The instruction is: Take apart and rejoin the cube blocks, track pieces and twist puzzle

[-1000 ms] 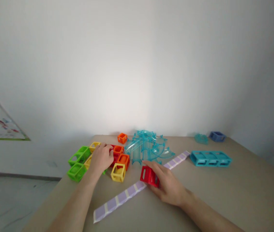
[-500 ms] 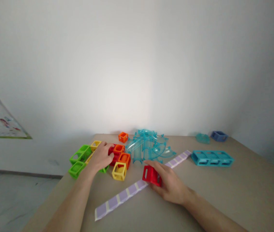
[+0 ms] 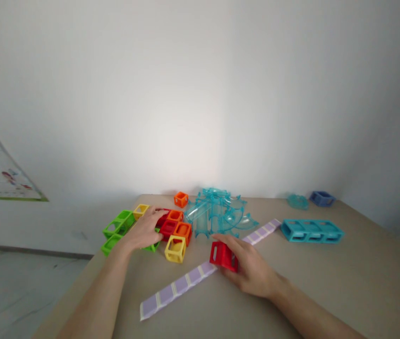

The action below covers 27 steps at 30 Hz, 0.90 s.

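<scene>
My right hand (image 3: 247, 266) is closed around a red hollow cube block (image 3: 224, 256), held just above a purple segmented strip (image 3: 179, 286). Over on the left, my left hand (image 3: 145, 229) reaches across a cluster of colored blocks, thumb and fingers spread apart beside red cube blocks (image 3: 168, 229). Its fingertips are at the red blocks; whether they press on one is hard to see. Around that hand lie green blocks (image 3: 125, 219), orange blocks (image 3: 183, 230) and yellow blocks (image 3: 175, 249), some partly hidden by the hand.
Clear teal track pieces (image 3: 216, 214) are piled at the back middle. A teal three-section block row (image 3: 312, 231) lies to the right. Behind it are a small teal piece (image 3: 298, 201) and a blue block (image 3: 322, 198). A lone orange block (image 3: 180, 199) sits near the wall.
My left thumb has moved down and away from the fingers, uncovering more of the red blocks. My right hand keeps its hold on the red block. The view has shifted slightly.
</scene>
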{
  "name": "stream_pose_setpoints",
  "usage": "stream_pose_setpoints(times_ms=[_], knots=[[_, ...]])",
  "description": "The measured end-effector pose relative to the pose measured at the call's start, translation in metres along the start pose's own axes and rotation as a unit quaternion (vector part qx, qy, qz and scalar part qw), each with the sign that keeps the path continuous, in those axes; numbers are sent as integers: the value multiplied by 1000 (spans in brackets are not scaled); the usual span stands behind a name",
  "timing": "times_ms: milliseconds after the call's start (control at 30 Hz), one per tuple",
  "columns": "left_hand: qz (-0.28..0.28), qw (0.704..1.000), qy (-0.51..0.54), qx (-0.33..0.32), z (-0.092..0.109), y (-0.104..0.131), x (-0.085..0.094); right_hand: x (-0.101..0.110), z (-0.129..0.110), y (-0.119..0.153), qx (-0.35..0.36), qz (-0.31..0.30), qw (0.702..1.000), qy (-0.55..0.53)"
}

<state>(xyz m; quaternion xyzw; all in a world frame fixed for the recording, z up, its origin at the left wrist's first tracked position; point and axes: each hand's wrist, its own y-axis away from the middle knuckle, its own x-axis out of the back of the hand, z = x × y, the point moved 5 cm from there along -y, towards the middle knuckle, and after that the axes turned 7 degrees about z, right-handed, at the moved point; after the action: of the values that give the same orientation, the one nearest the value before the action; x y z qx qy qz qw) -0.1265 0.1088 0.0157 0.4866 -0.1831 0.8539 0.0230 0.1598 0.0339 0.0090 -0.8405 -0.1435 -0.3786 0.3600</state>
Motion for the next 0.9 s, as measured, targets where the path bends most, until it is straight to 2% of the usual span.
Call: stream_pose_setpoints(times_ms=[267, 467, 900], knots=[[17, 1000, -10, -17, -2, -5, -2, -2, 1, 0, -14, -17, 1000, -17], [77, 997, -30, 3, -4, -7, -1, -2, 1, 0, -6, -13, 1000, -16], [65, 997, -37, -12, -3, -6, -2, -3, 0, -1, 6, -9, 1000, -8]])
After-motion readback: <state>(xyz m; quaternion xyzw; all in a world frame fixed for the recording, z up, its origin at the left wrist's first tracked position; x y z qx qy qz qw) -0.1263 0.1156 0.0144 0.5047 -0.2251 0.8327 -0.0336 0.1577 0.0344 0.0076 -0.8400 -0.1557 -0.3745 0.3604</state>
